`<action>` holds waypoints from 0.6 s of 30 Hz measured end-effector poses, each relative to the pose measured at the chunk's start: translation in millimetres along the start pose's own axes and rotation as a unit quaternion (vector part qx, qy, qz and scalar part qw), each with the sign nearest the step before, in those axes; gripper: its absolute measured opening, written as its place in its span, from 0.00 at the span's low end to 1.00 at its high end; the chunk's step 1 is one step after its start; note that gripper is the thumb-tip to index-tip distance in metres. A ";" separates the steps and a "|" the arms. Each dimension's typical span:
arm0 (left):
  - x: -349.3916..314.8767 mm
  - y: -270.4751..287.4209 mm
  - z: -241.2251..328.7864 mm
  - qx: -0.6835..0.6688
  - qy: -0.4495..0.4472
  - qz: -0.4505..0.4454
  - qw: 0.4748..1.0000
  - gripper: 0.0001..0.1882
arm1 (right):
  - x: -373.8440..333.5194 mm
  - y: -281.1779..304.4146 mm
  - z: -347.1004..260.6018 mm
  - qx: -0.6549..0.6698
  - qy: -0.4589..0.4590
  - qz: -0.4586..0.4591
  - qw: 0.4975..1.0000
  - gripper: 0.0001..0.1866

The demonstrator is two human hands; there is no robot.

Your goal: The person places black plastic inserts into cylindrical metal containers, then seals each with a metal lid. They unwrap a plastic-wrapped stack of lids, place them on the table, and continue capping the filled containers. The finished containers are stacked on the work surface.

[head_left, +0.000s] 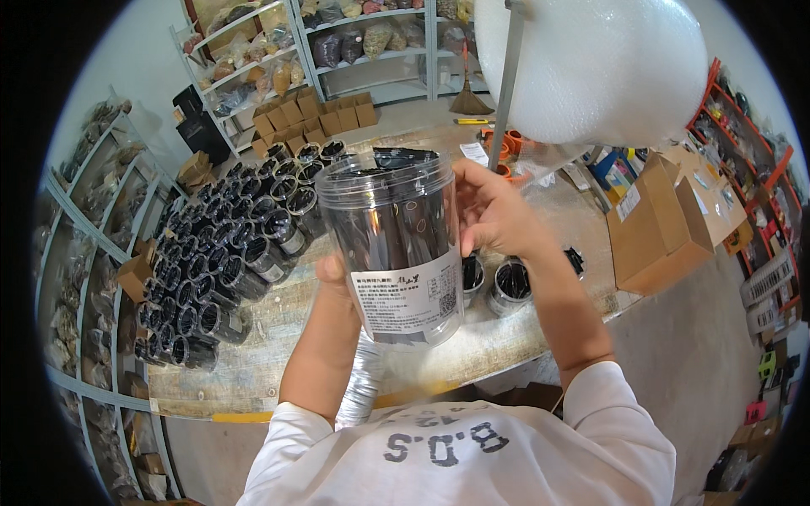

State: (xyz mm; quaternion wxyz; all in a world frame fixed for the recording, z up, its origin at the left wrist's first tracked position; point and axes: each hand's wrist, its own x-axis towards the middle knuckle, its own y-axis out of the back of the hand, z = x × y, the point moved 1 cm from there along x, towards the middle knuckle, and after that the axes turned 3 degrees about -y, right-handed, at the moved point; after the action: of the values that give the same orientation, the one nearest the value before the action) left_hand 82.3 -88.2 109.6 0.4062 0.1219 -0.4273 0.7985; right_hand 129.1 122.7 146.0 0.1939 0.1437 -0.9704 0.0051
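Observation:
A clear plastic jar (pixel 392 253) is raised in front of my chest, above the table's near side. Its threaded rim has no lid, and shiny black packets (pixel 405 158) show inside, up to the opening. A white printed label (pixel 403 297) faces me on its lower front. My left hand (pixel 332 277) grips the jar's lower left side; only the thumb and wrist show, with the fingers hidden behind it. From the right, my right hand (pixel 494 209) holds the jar's upper side, its fingers and thumb bent against the wall.
Many similar jars (pixel 224 244) crowd the table's left half; several more (pixel 510 285) stand near my right forearm. A bubble-wrap roll (pixel 591 67) hangs on a metal post. A cardboard box (pixel 662 219), orange tape dispensers (pixel 510 143) and a yellow cutter (pixel 474 121) lie around the right side.

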 end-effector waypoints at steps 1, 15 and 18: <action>-1.1 3.0 -5.2 -0.007 0.002 0.004 1.000 0.54 | 2.6 2.0 15.1 0.113 0.008 -0.030 0.993 0.35; -34.0 8.2 1.8 0.067 0.114 -0.040 0.990 0.57 | 22.6 -30.3 -51.7 -0.121 -0.017 -0.128 0.984 0.52; -44.6 0.9 11.1 0.409 -0.040 0.076 0.909 0.42 | -5.3 -26.1 -41.5 -0.186 -0.024 0.019 0.982 0.50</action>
State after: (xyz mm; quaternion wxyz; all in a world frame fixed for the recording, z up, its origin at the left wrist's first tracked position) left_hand 108.5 -121.4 91.7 0.2410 0.2761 -0.0878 0.9262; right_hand 156.7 101.9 181.2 0.1937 0.0866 -0.9615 -0.1748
